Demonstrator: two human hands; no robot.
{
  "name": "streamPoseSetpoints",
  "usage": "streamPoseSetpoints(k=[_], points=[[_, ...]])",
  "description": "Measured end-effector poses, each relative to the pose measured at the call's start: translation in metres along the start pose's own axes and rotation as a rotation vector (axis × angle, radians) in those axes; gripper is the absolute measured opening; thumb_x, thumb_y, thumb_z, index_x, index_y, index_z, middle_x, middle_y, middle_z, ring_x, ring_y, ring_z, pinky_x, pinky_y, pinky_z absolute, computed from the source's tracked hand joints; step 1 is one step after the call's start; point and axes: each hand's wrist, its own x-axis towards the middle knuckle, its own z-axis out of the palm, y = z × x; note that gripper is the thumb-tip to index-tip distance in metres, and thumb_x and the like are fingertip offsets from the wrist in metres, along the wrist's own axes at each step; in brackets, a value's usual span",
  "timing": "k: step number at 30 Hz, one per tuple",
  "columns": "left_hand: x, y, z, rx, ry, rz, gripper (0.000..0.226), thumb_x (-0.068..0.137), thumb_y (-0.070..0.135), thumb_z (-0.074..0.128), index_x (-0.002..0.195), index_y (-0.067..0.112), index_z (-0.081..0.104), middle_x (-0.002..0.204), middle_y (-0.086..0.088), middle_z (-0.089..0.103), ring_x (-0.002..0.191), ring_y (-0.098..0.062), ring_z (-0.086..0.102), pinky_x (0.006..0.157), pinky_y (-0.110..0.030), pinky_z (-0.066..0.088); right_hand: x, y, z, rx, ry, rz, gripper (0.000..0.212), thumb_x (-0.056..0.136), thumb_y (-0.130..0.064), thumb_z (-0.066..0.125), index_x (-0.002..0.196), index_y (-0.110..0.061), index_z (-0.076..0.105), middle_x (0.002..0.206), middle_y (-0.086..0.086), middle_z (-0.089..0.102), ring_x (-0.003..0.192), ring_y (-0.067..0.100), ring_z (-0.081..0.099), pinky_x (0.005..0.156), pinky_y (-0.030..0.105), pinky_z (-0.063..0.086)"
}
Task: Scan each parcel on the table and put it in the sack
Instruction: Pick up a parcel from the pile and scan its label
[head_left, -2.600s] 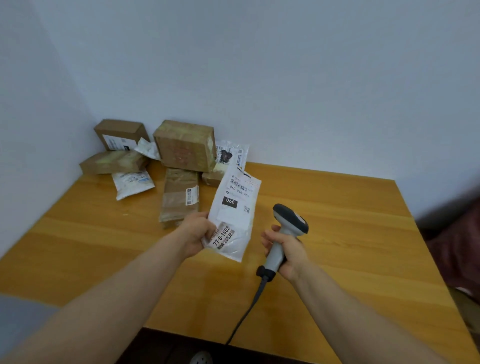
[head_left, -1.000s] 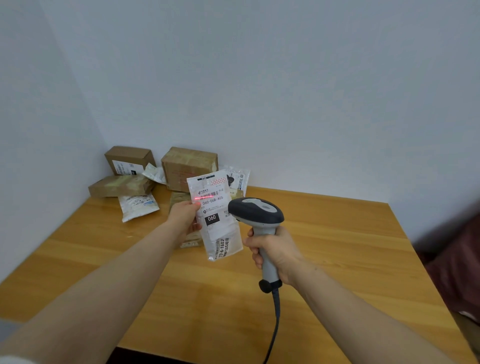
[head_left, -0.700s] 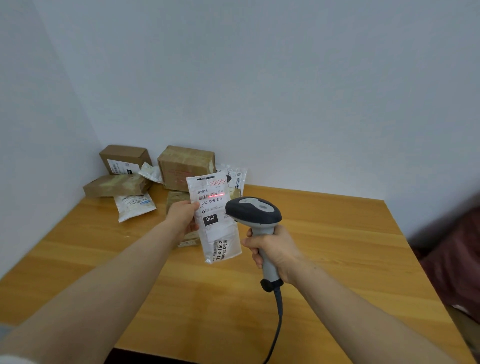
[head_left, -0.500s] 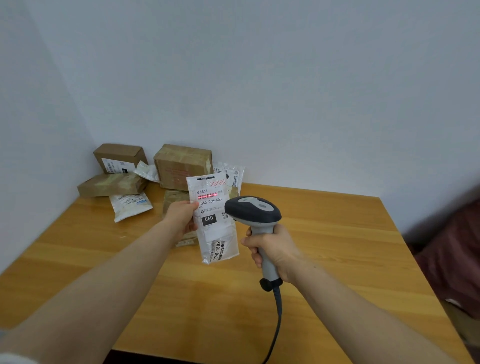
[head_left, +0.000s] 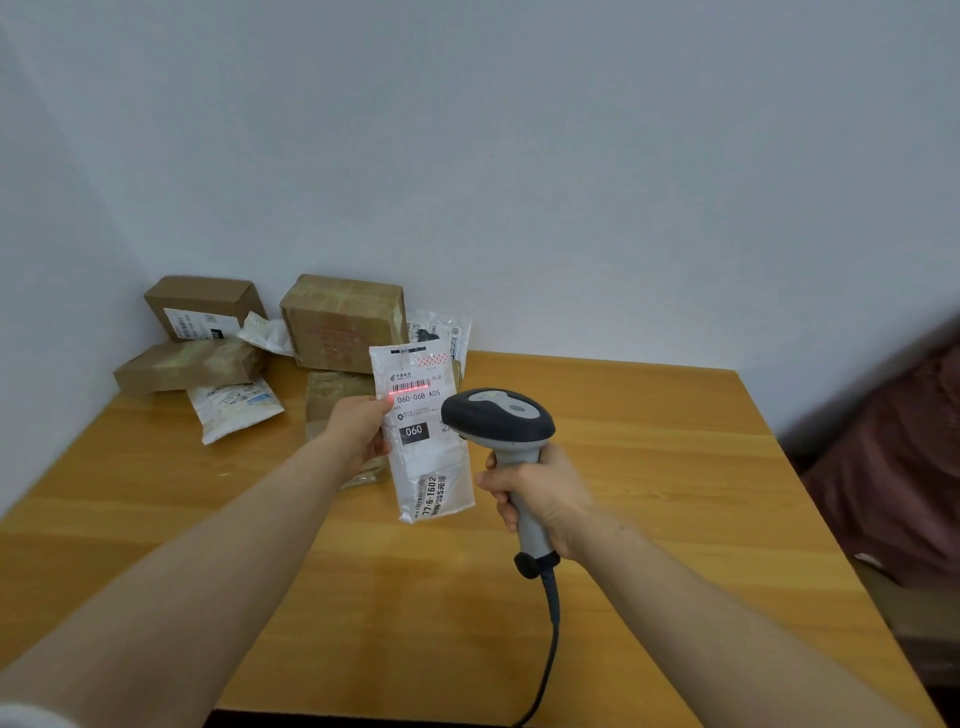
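My left hand grips the left edge of a white mailer parcel and holds it upright above the wooden table. A red scan line lies across the barcode near the parcel's top. My right hand is curled round the handle of a grey barcode scanner, whose dark head points at the parcel from the right. The scanner's cable hangs down to the table's front edge. No sack shows in view.
At the table's far left corner lie more parcels: a labelled cardboard box, a larger taped box, a flat brown box, a white pouch and a brown packet. A dark red object sits right of the table.
Since 2.6 s ago both hands rose and the scanner head turned onto the parcel. Over the last second the red scan line stayed on the barcode; the hands barely moved.
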Motion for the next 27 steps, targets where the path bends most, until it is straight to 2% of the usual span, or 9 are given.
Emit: streamPoseSetpoints(k=[2, 6, 9, 12, 15, 18, 20, 23, 27], points=[[0.005, -0.001, 0.003, 0.005, -0.012, -0.006, 0.012, 0.098, 0.01, 0.049, 0.097, 0.003, 0.059, 0.079, -0.011, 0.065, 0.047, -0.014, 0.057, 0.036, -0.016, 0.037, -0.001, 0.002, 0.0, 0.004, 0.03, 0.014, 0.021, 0.081, 0.005, 0.065, 0.073, -0.008, 0.051, 0.05, 0.005, 0.046, 0.036, 0.016, 0.036, 0.042, 0.022, 0.035], [0.009, -0.002, 0.02, 0.055, -0.053, -0.015, 0.017, 0.098, 0.011, 0.049, 0.083, 0.006, 0.057, 0.071, -0.008, 0.064, 0.036, -0.008, 0.054, 0.033, -0.013, 0.033, -0.005, 0.005, -0.007, 0.038, 0.081, 0.038, 0.02, 0.081, 0.005, 0.065, 0.074, -0.007, 0.052, 0.05, 0.005, 0.047, 0.037, 0.016, 0.037, 0.042, 0.023, 0.035], [0.006, -0.005, 0.038, 0.088, -0.093, 0.004, 0.019, 0.097, 0.012, 0.05, 0.08, 0.008, 0.058, 0.069, -0.006, 0.064, 0.048, -0.013, 0.048, 0.034, -0.015, 0.029, -0.014, 0.009, -0.023, 0.116, 0.114, 0.027, 0.013, 0.082, 0.003, 0.067, 0.083, -0.005, 0.056, 0.054, 0.006, 0.053, 0.039, 0.017, 0.039, 0.044, 0.025, 0.036], [-0.01, -0.01, 0.06, 0.166, -0.121, 0.042, 0.02, 0.097, 0.017, 0.051, 0.079, 0.012, 0.058, 0.072, -0.004, 0.06, 0.052, -0.012, 0.037, 0.041, -0.02, 0.024, -0.027, 0.017, -0.058, 0.219, 0.224, 0.016, 0.019, 0.082, 0.0, 0.07, 0.098, -0.005, 0.059, 0.072, 0.011, 0.068, 0.038, 0.016, 0.042, 0.044, 0.026, 0.038], [-0.045, -0.016, 0.094, 0.168, -0.192, 0.056, 0.016, 0.097, 0.02, 0.051, 0.09, 0.012, 0.062, 0.085, -0.003, 0.069, 0.064, -0.015, 0.053, 0.055, -0.026, 0.037, -0.044, 0.032, -0.109, 0.285, 0.362, 0.007, 0.028, 0.081, -0.001, 0.072, 0.106, -0.006, 0.06, 0.092, 0.018, 0.068, 0.046, 0.016, 0.054, 0.045, 0.026, 0.042], [-0.09, -0.024, 0.147, 0.085, -0.318, 0.048, 0.015, 0.098, 0.019, 0.05, 0.096, 0.01, 0.062, 0.094, -0.006, 0.07, 0.082, -0.02, 0.064, 0.068, -0.031, 0.049, -0.068, 0.052, -0.169, 0.338, 0.448, -0.027, 0.032, 0.079, -0.002, 0.076, 0.108, -0.008, 0.064, 0.102, 0.016, 0.07, 0.071, 0.02, 0.066, 0.05, 0.029, 0.047], [-0.122, -0.036, 0.193, 0.049, -0.401, 0.031, 0.015, 0.099, 0.019, 0.05, 0.1, 0.01, 0.061, 0.095, -0.005, 0.07, 0.084, -0.019, 0.065, 0.068, -0.031, 0.05, -0.093, 0.064, -0.21, 0.327, 0.476, -0.05, 0.03, 0.078, -0.003, 0.077, 0.104, -0.008, 0.064, 0.094, 0.01, 0.069, 0.076, 0.019, 0.066, 0.054, 0.029, 0.049], [-0.169, -0.059, 0.27, 0.071, -0.55, 0.002, 0.018, 0.099, 0.023, 0.049, 0.098, 0.011, 0.062, 0.093, -0.004, 0.07, 0.083, -0.017, 0.064, 0.069, -0.03, 0.05, -0.135, 0.081, -0.269, 0.325, 0.517, -0.088, 0.022, 0.077, -0.002, 0.078, 0.09, -0.01, 0.062, 0.08, 0.004, 0.069, 0.068, 0.016, 0.066, 0.051, 0.028, 0.049], [-0.225, -0.075, 0.36, 0.106, -0.695, -0.005, 0.022, 0.098, 0.028, 0.05, 0.098, 0.011, 0.064, 0.101, -0.007, 0.071, 0.088, -0.018, 0.065, 0.078, -0.032, 0.051, -0.183, 0.097, -0.348, 0.357, 0.652, -0.068, 0.025, 0.073, 0.007, 0.078, 0.087, -0.006, 0.062, 0.079, 0.009, 0.07, 0.062, 0.021, 0.065, 0.053, 0.031, 0.054]])
